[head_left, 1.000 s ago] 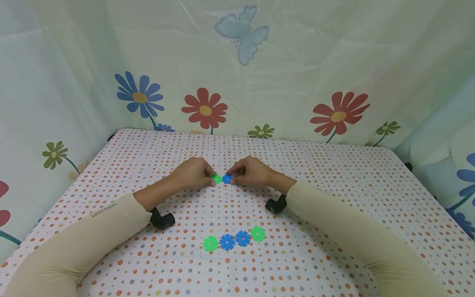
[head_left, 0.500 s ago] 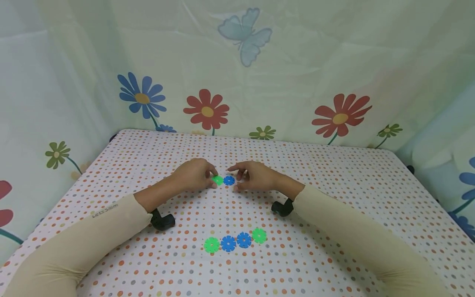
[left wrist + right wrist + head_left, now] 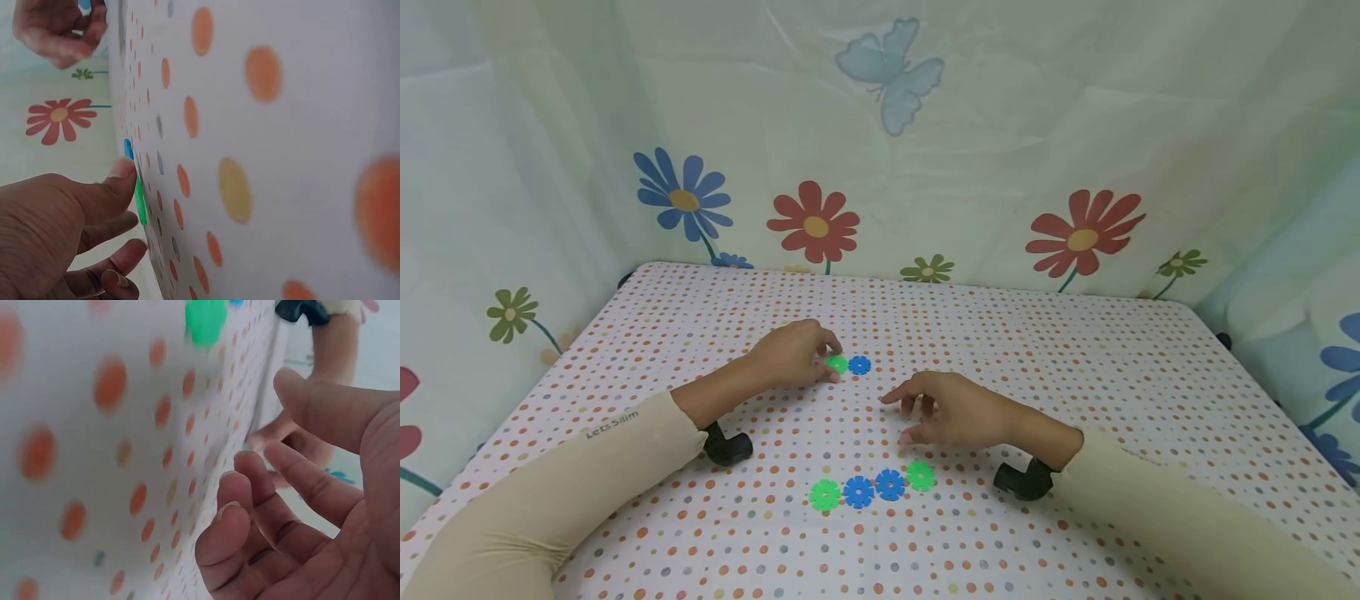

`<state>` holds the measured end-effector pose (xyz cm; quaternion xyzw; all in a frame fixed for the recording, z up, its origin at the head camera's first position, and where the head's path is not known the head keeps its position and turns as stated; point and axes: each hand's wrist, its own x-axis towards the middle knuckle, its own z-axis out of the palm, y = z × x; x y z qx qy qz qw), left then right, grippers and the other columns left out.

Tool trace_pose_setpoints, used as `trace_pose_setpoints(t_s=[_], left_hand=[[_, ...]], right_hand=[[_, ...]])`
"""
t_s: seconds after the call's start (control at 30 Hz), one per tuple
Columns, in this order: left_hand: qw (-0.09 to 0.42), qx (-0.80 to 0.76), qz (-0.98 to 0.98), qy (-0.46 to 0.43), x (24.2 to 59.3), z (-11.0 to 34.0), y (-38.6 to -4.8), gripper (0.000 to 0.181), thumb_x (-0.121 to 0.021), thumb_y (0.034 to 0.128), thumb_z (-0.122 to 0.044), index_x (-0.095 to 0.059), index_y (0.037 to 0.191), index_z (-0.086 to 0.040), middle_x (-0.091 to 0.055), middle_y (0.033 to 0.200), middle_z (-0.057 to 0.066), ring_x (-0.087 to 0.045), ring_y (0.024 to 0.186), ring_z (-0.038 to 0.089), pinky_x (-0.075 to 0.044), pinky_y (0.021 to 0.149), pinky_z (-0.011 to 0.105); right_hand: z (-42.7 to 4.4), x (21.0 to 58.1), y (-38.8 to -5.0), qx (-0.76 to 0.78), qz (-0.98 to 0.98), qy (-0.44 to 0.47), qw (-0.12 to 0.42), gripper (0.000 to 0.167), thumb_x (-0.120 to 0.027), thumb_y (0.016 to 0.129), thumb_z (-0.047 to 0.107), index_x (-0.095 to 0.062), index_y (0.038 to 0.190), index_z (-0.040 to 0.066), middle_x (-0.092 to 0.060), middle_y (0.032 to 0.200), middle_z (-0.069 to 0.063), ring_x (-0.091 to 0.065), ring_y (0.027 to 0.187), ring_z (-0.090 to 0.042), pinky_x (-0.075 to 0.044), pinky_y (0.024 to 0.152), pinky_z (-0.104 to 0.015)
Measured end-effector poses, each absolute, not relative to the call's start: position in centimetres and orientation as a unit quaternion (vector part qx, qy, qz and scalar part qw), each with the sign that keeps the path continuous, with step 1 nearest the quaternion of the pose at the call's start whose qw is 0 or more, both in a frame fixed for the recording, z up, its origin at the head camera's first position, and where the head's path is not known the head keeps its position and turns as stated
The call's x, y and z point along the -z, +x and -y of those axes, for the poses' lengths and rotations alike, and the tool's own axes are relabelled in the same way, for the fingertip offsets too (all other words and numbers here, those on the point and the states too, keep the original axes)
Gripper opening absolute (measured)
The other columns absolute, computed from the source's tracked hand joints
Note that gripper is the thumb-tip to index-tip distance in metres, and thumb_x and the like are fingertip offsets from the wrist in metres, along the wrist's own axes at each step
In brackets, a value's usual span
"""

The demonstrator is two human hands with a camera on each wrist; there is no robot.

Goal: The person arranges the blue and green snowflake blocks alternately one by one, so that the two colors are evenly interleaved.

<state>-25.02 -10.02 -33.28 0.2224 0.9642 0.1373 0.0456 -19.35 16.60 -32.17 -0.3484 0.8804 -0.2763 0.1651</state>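
Note:
In the head view my left hand [image 3: 792, 353] has thumb and index finger at the rim of a green notched plastic disc [image 3: 838, 364], which lies flat on the table. Right beside that disc lies a blue notched disc [image 3: 859, 365]. The left wrist view shows the green disc [image 3: 140, 201] edge-on between the thumb and index finger. My right hand [image 3: 958, 410] hovers nearer to me, fingers loosely bent and apart, holding nothing. Below it a row joins a green disc [image 3: 825, 495], two blue discs [image 3: 858, 492] and another green disc [image 3: 921, 476].
The discs lie on a table [image 3: 760, 533] covered in white cloth with coloured dots. A curtain [image 3: 985, 150] printed with flowers and a butterfly hangs behind and at both sides. Each wrist wears a black camera [image 3: 727, 446].
My right hand has let go of the far blue disc and moved right and back towards me, above the near row. The left hand stays at the green disc.

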Motion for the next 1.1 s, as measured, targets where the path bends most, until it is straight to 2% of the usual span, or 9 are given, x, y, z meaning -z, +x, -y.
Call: trace_pose_setpoints(t_s=[0.33, 0.6, 0.83, 1.1], left_hand=[[0.019, -0.181, -0.953, 0.244, 34.2, 9.4, -25.5, 0.041, -0.076, 0.0861, -0.037, -0.07, 0.123, -0.019, -0.061, 0.119, 0.005, -0.058, 0.11, 0.022, -0.047, 0.092, 0.041], [0.046, -0.279, -0.927, 0.247, 35.0, 9.1, -26.1, 0.034, -0.078, 0.085, -0.03, -0.073, 0.117, -0.018, -0.067, 0.12, 0.006, -0.058, 0.116, 0.024, -0.047, 0.097, 0.043], [0.076, -0.325, -0.923, 0.192, 35.3, 9.0, -26.3, 0.033, -0.081, 0.082, -0.032, -0.072, 0.113, -0.025, -0.065, 0.123, 0.005, -0.059, 0.112, 0.023, -0.047, 0.09, 0.04], [0.087, -0.336, -0.918, 0.189, 35.0, 8.6, -26.2, 0.033, -0.082, 0.0814, -0.03, -0.072, 0.113, -0.025, -0.063, 0.128, 0.005, -0.053, 0.127, 0.026, -0.045, 0.1, 0.045]], right_hand=[[-18.1, 32.1, -16.3, 0.284, -0.87, -0.361, 0.18, 0.037, -0.075, 0.088, 0.027, -0.066, 0.124, 0.023, -0.064, 0.108, 0.006, -0.059, 0.086, -0.011, -0.05, 0.071, -0.025], [-19.0, 32.5, -16.0, 0.289, -0.868, -0.364, 0.177, 0.032, -0.076, 0.087, 0.029, -0.068, 0.117, 0.023, -0.066, 0.109, 0.009, -0.059, 0.09, -0.009, -0.051, 0.076, -0.026], [-19.8, 33.5, -16.5, 0.306, -0.863, -0.36, 0.178, 0.032, -0.077, 0.086, 0.031, -0.068, 0.116, 0.025, -0.065, 0.109, 0.008, -0.058, 0.088, -0.01, -0.051, 0.073, -0.025], [-20.3, 33.9, -16.9, 0.324, -0.857, -0.357, 0.181, 0.033, -0.078, 0.084, 0.031, -0.069, 0.116, 0.026, -0.065, 0.107, 0.008, -0.056, 0.085, -0.012, -0.05, 0.072, -0.025]])
